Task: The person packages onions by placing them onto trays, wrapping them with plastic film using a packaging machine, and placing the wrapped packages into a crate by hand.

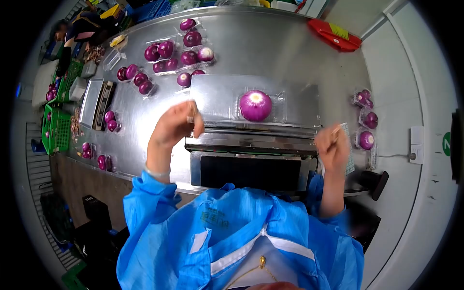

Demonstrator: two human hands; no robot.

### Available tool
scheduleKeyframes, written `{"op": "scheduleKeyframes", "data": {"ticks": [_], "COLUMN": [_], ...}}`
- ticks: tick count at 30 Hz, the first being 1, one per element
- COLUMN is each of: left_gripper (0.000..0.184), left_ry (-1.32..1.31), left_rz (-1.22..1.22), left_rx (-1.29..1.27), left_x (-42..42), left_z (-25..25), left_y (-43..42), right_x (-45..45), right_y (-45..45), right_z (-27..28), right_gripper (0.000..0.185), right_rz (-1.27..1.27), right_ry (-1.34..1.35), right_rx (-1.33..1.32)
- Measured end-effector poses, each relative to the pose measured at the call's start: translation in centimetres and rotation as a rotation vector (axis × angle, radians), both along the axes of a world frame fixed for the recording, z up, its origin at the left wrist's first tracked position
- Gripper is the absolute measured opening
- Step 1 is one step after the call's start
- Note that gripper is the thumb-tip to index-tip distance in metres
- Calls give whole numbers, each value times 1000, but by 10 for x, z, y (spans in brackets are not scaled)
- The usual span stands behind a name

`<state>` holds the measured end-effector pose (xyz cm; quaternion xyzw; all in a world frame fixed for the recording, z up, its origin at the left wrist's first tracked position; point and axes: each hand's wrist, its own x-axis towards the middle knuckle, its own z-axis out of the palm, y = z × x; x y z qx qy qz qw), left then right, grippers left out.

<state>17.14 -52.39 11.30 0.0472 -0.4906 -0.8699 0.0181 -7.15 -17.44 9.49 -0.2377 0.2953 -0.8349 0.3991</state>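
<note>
My left hand (175, 124) is raised at the left end of the metal machine (251, 143), its fingers curled into a pinch and slightly blurred. My right hand (333, 149) is closed in a similar pinch beyond the machine's right end. What either pinch holds, if anything, I cannot make out. Between and beyond the hands, a large purple onion (255, 106) sits in a clear plastic tray (279, 107) on the machine's flat metal plate (217, 94). A pale patterned sheet (349, 154) lies beside my right hand.
Clear trays with purple onions (189, 57) stand at the back left; more onions (366, 140) line the right side. A red container (334, 36) lies at the back right. Green crates (57, 129) and a second machine (96, 104) are at left, near another person (84, 26).
</note>
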Motion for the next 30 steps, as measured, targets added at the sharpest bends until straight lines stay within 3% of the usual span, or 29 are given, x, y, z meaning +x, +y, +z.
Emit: {"op": "scheduleKeyframes", "data": {"ticks": [2,3,5,6,7,8,9,10,11,14,16,17,19,20,23,24,26,28,30], "left_gripper": [21,20,25,26,24,23,20,21,24,40,49,53,62,69,75,81,77,73,71], "left_ry": [170,219,257,12,-167,-35,-180,-369,-373,-466,-487,-498,-509,-445,-564,-355,-312,-395,-594], "left_rz": [299,383,543,604,658,718,539,525,577,406,222,141,-20,-31,-11,128,219,166,-29], "left_rx": [264,292,-94,-655,-619,-1468,-1259,-950,-861,-801,-855,-716,-445,-473,-632,-943,-828,-674,-479], "left_x": [-38,-66,-124,-136,-158,-160,-159,-159,-155,-146,-139,-137,-131,-125,-106,-110,-104,-93,-65], "left_z": [9,14,-36,-57,-125,-177,-180,-172,-159,-150,-117,-119,-123,-112,-68,-122,-119,-110,-68], "left_y": [4,7,-11,-14,-29,-29,-22,-12,-4,-1,3,2,-2,3,19,20,31,42,58], "right_x": [-12,-19,-44,-67,-89,-97,-102,-108,-103,-81,-80,-81,-83,-84,-59,-55,-42,-29,-13], "right_y": [-48,-79,-117,-131,-156,-162,-168,-167,-166,-163,-160,-157,-144,-136,-115,-110,-105,-90,-65], "right_z": [20,26,10,-33,-71,-97,-130,-156,-161,-120,-96,-91,-94,-97,-121,-121,-103,-82,-62], "right_gripper": [17,19,21,22,23,27,26,28,27,35,37,39,38,38,37,38,39,40,42], "right_rz": [-323,-405,-528,-558,-572,-475,-389,-250,-217,-85,119,216,253,271,45,21,75,136,204], "right_ry": [-84,36,299,446,599,755,857,964,683,801,636,548,707,789,712,789,581,399,244], "right_rx": [-72,28,300,462,597,894,928,1047,942,1005,1088,1127,1059,1021,787,735,813,867,899]}}
